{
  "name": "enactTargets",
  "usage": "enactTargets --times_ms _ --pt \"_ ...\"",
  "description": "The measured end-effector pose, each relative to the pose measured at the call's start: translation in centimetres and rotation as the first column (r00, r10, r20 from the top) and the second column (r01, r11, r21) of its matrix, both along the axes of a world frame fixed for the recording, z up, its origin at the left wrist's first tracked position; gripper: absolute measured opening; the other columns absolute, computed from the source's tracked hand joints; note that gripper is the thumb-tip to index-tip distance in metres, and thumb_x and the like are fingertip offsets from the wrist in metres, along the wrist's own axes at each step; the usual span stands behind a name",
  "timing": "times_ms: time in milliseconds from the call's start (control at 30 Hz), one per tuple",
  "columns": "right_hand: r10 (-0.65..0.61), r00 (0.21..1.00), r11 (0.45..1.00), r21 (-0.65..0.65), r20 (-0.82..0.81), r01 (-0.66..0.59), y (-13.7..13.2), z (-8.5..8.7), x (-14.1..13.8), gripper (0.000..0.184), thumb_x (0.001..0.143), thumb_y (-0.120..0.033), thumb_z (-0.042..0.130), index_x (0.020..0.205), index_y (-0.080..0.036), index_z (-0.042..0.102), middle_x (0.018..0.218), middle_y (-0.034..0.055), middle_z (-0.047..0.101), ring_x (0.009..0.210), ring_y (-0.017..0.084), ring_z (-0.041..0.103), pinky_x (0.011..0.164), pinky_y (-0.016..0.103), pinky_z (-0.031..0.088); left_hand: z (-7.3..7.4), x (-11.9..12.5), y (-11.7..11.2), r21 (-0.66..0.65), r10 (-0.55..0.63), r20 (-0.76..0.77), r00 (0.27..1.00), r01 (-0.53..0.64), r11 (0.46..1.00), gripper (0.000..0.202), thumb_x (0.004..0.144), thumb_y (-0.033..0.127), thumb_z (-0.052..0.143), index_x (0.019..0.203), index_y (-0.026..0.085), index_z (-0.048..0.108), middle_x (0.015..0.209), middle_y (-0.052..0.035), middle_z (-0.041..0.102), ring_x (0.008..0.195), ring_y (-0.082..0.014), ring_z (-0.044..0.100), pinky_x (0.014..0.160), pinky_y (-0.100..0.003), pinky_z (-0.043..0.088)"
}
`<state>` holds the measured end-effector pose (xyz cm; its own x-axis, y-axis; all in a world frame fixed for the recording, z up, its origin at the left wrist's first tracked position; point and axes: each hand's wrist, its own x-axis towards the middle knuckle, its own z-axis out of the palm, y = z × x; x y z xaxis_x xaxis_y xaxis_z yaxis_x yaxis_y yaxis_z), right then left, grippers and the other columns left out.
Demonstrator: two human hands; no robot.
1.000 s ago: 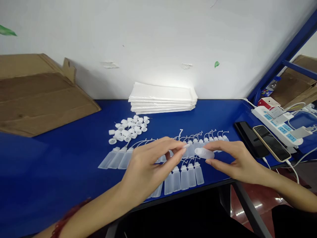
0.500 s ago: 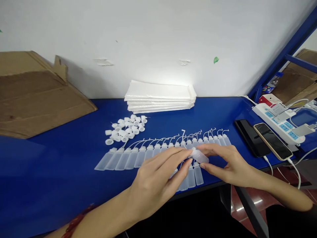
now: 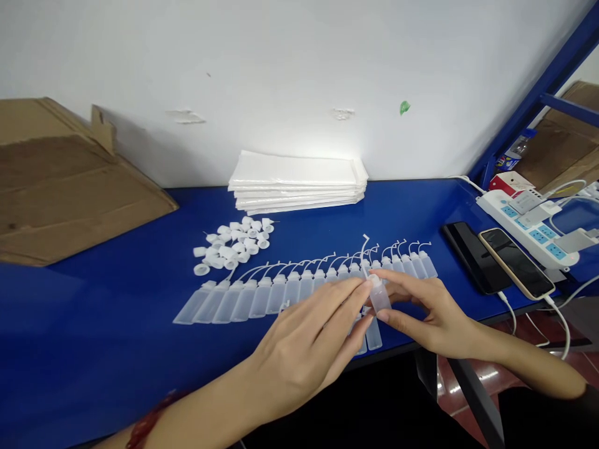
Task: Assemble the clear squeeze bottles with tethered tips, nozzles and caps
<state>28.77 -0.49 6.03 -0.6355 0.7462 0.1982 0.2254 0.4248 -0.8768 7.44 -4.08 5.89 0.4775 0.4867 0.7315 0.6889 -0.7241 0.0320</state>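
Right of the middle, the right hand [image 3: 435,315] pinches a bottle [image 3: 382,300], now more upright. Its top [image 3: 375,279] looks on; I can't tell if the left hand [image 3: 304,340] grips.

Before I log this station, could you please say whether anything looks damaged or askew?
Two rough, peeled-looking patches mar the otherwise smooth white wall: one above the stacked flat white packets, one further left.

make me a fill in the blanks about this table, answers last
Of the left hand and right hand, the one gripping the small bottle by its body is the ____.
Beside the power strip lie ____ phones.
The loose white caps lie on a table coloured ____.
Missing words: right; two; blue.
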Motion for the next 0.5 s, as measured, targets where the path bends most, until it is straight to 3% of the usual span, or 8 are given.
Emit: enactTargets --times_ms 200,300,367,433,500 --pt "-0.02 0.983 0.989 -0.148 -0.181 -0.007 0.2 -0.7 -0.9 0.041 0.09 -0.027 0.064 0.13 -0.027 0.057 0.098 0.0045 0.072 0.087 0.019 0.071 0.08 0.039 0.061 -0.2 0.4 -0.3 0.101 0.023 -0.079 0.997 -0.015 0.995 0.029 0.085 0.013 0.069 0.111 0.001 0.062 0.098 -0.0179 0.074 0.091 -0.0254 0.074 0.082 -0.032 0.064" --pt "-0.05 0.97 0.987 -0.161 -0.238 0.011 1.5 -0.2 -1.3 0.035 0.087 -0.027 0.067 0.121 -0.025 0.061 0.101 0.0047 0.072 0.09 0.019 0.071 0.085 0.039 0.059 0.0 -0.5 0.5 0.028 -0.014 -0.045 0.999 0.015 0.999 0.03 0.087 0.012 0.065 0.116 0.007 0.062 0.106 -0.0162 0.073 0.095 -0.0245 0.072 0.082 -0.033 0.064" --pt "-0.128 0.966 0.979 -0.186 -0.225 0.087 3.0 0.6 -1.4 0.033 0.085 -0.029 0.069 0.117 -0.023 0.062 0.103 0.0049 0.071 0.09 0.019 0.071 0.082 0.038 0.059 0.3 -2.2 2.0 -0.061 -0.021 -0.004 1.0 0.021 0.998 0.029 0.089 0.011 0.06 0.117 0.015 0.064 0.108 -0.0122 0.073 0.095 -0.0218 0.071 0.081 -0.032 0.062" --pt "-0.215 0.956 0.961 -0.219 -0.199 0.171 4.8 1.7 -1.3 0.03 0.086 -0.03 0.069 0.114 -0.023 0.063 0.104 0.0042 0.069 0.087 0.02 0.072 0.076 0.035 0.058 0.7 -4.7 4.3 -0.182 0.12 -0.009 0.993 -0.12 0.976 0.024 0.092 0.016 0.054 0.111 0.018 0.068 0.099 -0.0077 0.075 0.088 -0.0203 0.071 0.08 -0.033 0.06" --pt "-0.254 0.946 0.954 -0.21 -0.201 0.212 6.5 2.5 -1.2 0.026 0.087 -0.03 0.068 0.112 -0.023 0.065 0.101 0.0022 0.067 0.088 0.019 0.072 0.082 0.036 0.056 0.9 -7.7 6.9 -0.358 0.36 -0.206 0.91 -0.412 0.838 0.029 0.095 0.023 0.045 0.106 0.015 0.071 0.101 -0.0104 0.075 0.095 -0.0254 0.068 0.084 -0.039 0.057"
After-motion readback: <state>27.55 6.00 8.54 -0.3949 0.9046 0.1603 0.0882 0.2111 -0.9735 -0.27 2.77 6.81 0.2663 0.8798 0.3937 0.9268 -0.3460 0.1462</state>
